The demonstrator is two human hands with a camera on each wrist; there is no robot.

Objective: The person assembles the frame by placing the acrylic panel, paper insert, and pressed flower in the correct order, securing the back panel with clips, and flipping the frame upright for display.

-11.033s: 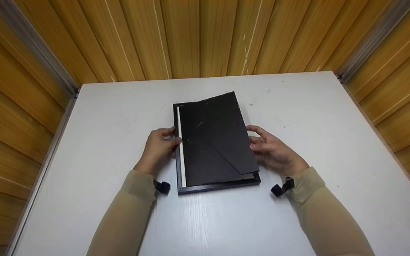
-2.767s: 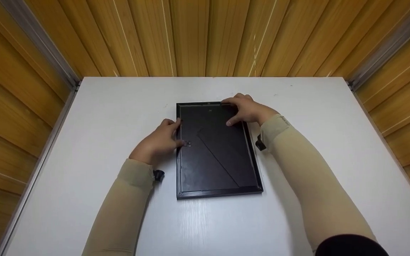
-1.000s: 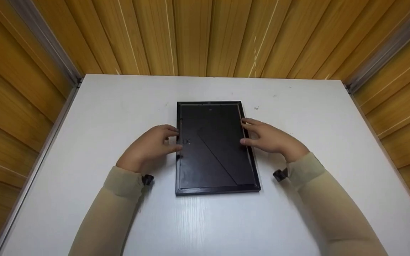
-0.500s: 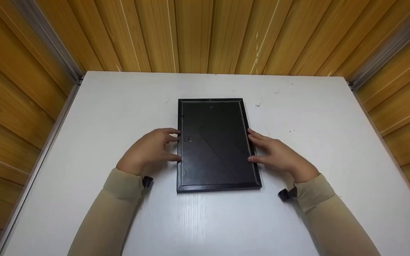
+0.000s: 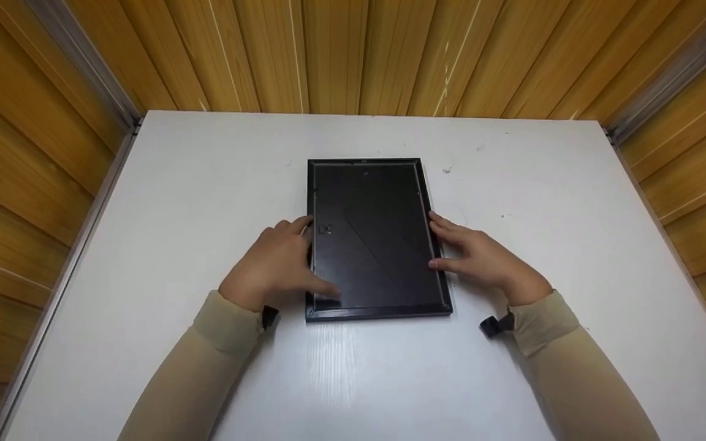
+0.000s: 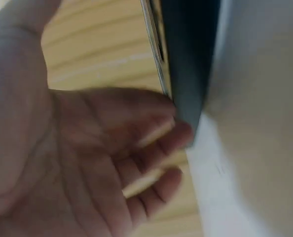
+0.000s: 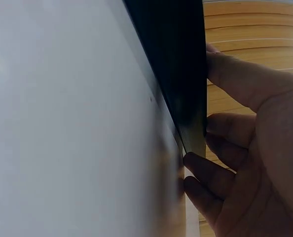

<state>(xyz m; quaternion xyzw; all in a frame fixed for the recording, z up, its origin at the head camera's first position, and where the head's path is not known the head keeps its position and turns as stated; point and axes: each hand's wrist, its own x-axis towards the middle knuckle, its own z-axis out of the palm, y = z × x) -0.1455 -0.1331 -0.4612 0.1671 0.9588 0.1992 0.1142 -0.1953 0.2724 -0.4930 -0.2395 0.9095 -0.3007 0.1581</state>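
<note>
The left wrist view is blurred: the left hand [image 6: 82,163] shows softly, and the picture frame [image 6: 186,64] beside its fingertips runs off the top edge, its face hidden against the table.

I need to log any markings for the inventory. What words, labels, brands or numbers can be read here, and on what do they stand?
None: no readable text in any view. The back of the black picture frame is plain; the white table carries only small specks; both wrist views are blurred.
</note>
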